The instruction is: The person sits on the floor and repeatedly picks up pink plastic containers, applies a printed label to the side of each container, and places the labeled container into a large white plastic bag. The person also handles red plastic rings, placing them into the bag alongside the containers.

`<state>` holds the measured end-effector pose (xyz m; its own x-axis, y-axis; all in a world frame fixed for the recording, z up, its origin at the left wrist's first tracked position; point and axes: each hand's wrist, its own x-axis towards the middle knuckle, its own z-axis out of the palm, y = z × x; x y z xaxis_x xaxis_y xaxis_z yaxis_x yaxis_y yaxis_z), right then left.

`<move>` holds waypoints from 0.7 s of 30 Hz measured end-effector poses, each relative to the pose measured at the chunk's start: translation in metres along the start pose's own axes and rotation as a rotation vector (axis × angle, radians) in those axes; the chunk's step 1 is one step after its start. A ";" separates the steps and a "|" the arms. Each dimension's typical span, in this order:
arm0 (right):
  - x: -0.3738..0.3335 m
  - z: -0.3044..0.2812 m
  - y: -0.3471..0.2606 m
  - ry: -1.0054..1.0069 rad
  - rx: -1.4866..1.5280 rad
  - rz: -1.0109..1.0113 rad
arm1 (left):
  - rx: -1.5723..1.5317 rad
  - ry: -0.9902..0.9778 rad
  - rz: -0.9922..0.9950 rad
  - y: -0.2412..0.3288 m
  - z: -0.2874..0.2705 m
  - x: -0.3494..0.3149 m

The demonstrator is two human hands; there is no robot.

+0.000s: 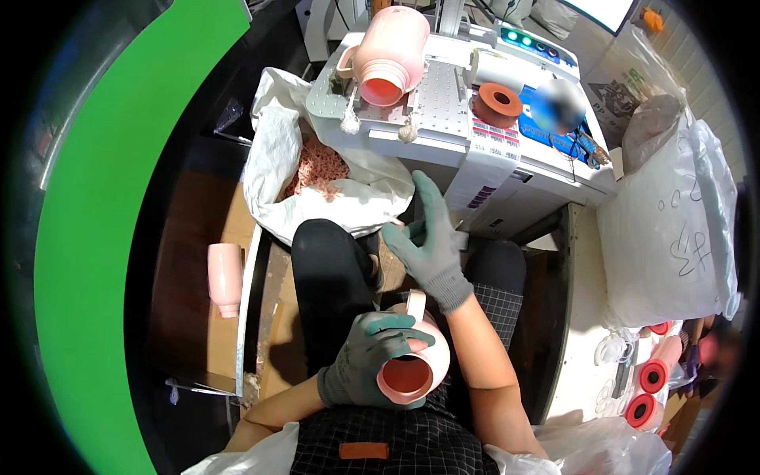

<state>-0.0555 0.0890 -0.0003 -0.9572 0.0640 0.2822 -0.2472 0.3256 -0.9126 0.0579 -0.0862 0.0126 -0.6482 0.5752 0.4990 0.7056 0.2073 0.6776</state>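
My left hand (368, 360), in a grey-green work glove, is wrapped round a pale pink bottle (434, 356) with a loop handle, close to my lap. The bottle's open mouth tilts down toward me. My right hand (430, 241), gloved alike, is raised in front of my knees with fingers apart and nothing in it. A second pink handled bottle (396, 47) lies on the perforated plate (443, 95) of a white machine, its open mouth facing me. Another pink bottle (225, 273) lies to the left in a brown box-like compartment.
A white sack (265, 186) of pink shavings hangs below the machine. On the machine sit a brown tape roll (497, 105) and a label strip (495, 162). A green conveyor belt (87, 237) curves along the left. A stuffed white bag (673, 229) and red-rimmed pink parts (645, 410) are right.
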 end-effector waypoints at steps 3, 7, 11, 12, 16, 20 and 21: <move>-0.003 -0.008 0.023 0.139 0.071 0.067 | -0.023 -0.005 -0.058 -0.003 -0.001 0.011; -0.060 -0.059 0.042 0.335 -0.136 -0.038 | -0.306 0.037 -0.275 -0.011 0.020 0.016; -0.145 -0.120 0.038 0.453 -0.195 -0.051 | -0.604 0.024 -0.365 -0.015 0.024 0.025; -0.171 -0.140 0.045 0.524 -0.183 -0.035 | -0.524 0.039 -0.318 -0.014 0.027 0.030; -0.271 -0.239 0.066 1.156 -0.229 0.399 | -0.321 -0.146 -0.427 -0.030 0.037 0.057; -0.326 -0.319 0.095 1.371 -0.541 0.503 | -0.274 -0.168 -0.359 -0.033 0.040 0.057; -0.326 -0.331 0.098 1.351 -0.601 0.608 | -0.283 -0.161 -0.368 -0.031 0.041 0.056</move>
<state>0.2820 0.4117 -0.0836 0.0239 0.9603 0.2781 0.5088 0.2278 -0.8302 0.0115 -0.0281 -0.0022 -0.7714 0.6241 0.1240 0.3181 0.2095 0.9246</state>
